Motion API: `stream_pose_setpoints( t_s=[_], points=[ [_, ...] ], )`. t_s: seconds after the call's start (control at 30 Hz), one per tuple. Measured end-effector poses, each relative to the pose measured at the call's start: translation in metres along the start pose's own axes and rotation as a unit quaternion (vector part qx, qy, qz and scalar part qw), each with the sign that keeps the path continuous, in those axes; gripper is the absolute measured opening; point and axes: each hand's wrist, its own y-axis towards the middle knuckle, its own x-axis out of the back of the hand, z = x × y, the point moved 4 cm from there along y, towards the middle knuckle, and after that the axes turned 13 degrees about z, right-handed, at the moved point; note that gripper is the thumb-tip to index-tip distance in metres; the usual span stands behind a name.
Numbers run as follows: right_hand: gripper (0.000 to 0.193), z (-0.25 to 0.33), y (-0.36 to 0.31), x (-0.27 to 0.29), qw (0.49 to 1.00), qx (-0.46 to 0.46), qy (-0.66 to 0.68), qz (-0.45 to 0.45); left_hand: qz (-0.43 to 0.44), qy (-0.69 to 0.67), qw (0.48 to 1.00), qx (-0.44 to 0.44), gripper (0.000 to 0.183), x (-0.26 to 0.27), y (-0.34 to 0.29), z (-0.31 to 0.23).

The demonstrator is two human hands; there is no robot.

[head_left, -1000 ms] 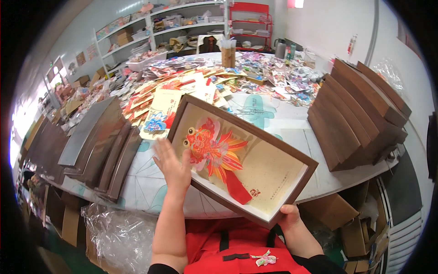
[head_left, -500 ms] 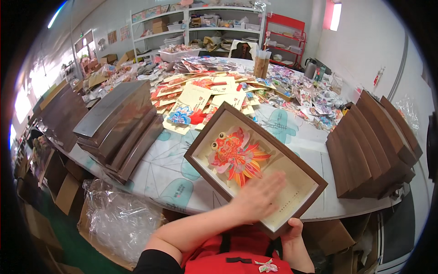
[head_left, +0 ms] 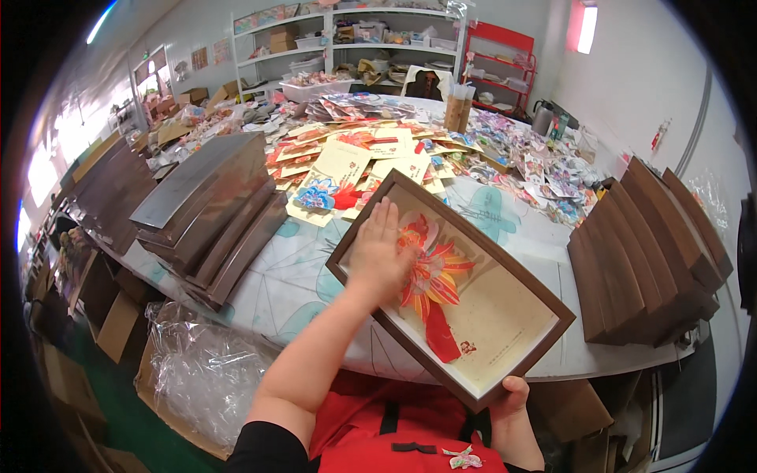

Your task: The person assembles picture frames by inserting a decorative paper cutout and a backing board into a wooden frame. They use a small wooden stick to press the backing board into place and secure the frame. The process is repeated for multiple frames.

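A brown shadow-box picture frame (head_left: 544, 325) is tilted at an angle over the near edge of the table. Inside it, on a cream backing card (head_left: 505, 303), is a red and orange paper goldfish (head_left: 430, 272) with a red tassel-like strip. My right hand (head_left: 509, 398) grips the frame's lower corner, thumb on the rim and the other fingers hidden behind. My left hand (head_left: 381, 256) lies with fingers stretched out over the goldfish's head end, inside the frame's upper left part, holding nothing. The fish's eyes are covered by it.
Stacked brown frames (head_left: 205, 209) stand to the left, with more brown frames (head_left: 643, 260) on the right. Cream cards with paper fish (head_left: 339, 169) pile up mid-table. A carton of clear plastic wrap (head_left: 205, 386) sits below the table's left edge. White shelves (head_left: 386, 49) line the back.
My left hand has moved from the card's lower right part up and left to the goldfish's head, uncovering the red strip. My right hand keeps its hold on the frame.
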Motion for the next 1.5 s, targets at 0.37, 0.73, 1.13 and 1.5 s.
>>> stream_pose_setpoints(
  t_s=[0.37, 0.73, 1.13, 1.5],
  points=[
    [0.086, 0.003, 0.018, -0.010, 0.998, 0.058, -0.032, -0.023, 0.078, -0.021, 0.995, 0.052, 0.084, -0.035, -0.080, -0.051],
    [0.077, 0.008, 0.027, 0.002, 0.996, 0.089, -0.020, -0.027, 0.155, -0.142, 0.932, -0.296, 0.077, -0.039, -0.120, -0.126],
    [0.070, 0.210, -0.006, -0.061, 0.865, 0.399, -0.182, -0.244, 0.125, -0.257, 0.958, -0.008, 0.053, -0.050, -0.143, 0.004],
    [0.053, 0.428, -0.026, -0.078, 0.825, 0.502, -0.178, -0.187, 0.046, -0.274, 0.959, 0.051, 0.039, -0.042, -0.169, 0.031]
  ],
)
